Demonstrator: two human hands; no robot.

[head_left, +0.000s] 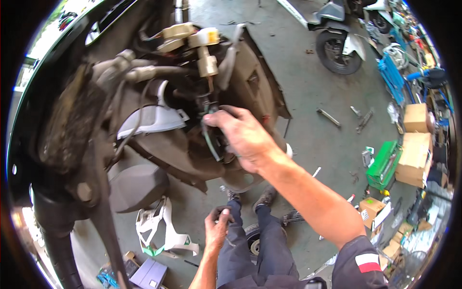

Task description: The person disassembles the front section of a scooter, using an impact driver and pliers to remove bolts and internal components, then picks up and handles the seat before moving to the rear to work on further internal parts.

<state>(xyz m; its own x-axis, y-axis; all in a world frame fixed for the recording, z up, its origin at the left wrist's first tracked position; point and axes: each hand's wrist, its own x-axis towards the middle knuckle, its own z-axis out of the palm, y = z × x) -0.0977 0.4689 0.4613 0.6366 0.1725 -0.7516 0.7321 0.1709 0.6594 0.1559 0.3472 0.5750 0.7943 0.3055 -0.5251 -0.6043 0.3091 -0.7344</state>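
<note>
The opened front of a scooter (183, 154) fills the upper left, its dusty dark inner panels exposed. My right hand (243, 137) reaches into it, thumb and fingers closed on dark wires (208, 102) below the white connectors (208, 65). A thin greenish cable (211, 144) hangs under those fingers. Beside the wires is a grey-white lamp-like part (154, 119). Low in front of my thigh, my left hand (217, 226) is closed, its fingers curled together. Whatever it may hold is too small to make out.
The handlebar end (53, 207) and a mirror (139, 188) stand at the left. White fairing (166, 229) and a grey box (148, 273) lie on the floor. To the right are a green toolbox (382, 166), cardboard boxes (414, 149) and loose tools (329, 118). Another scooter's wheel (338, 53) stands farther off.
</note>
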